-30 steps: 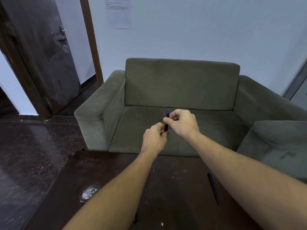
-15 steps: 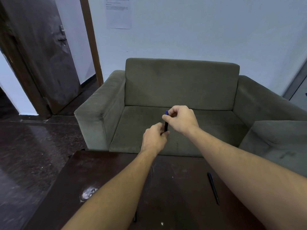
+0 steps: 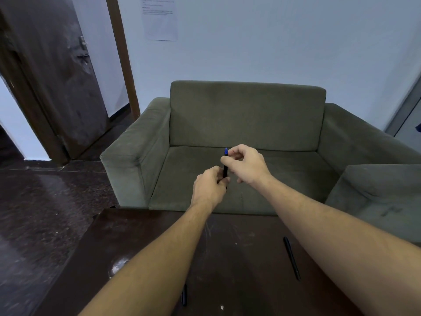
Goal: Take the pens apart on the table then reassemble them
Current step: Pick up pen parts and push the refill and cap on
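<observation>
A dark pen with a blue top end (image 3: 225, 166) stands upright in the air beyond the far edge of the table. My left hand (image 3: 210, 188) grips its lower part. Fingers and thumb of my right hand (image 3: 245, 164) pinch the upper part, just under the blue end. A second dark pen (image 3: 291, 257) lies on the dark brown table (image 3: 239, 258) to the right, beside my right forearm. Another dark pen piece (image 3: 184, 297) shows near the table's front, partly hidden under my left forearm.
A grey-green sofa (image 3: 246, 119) stands right behind the table, with a second seat (image 3: 376, 197) at the right. A dark door (image 3: 57, 76) is open at the left. A pale smudge (image 3: 118, 264) marks the table's left part. The floor is dark and glossy.
My right hand has shifted slightly on the top of the pen, with fingers regripping near the blue end. My left hand and the pen have stayed nearly in place.
</observation>
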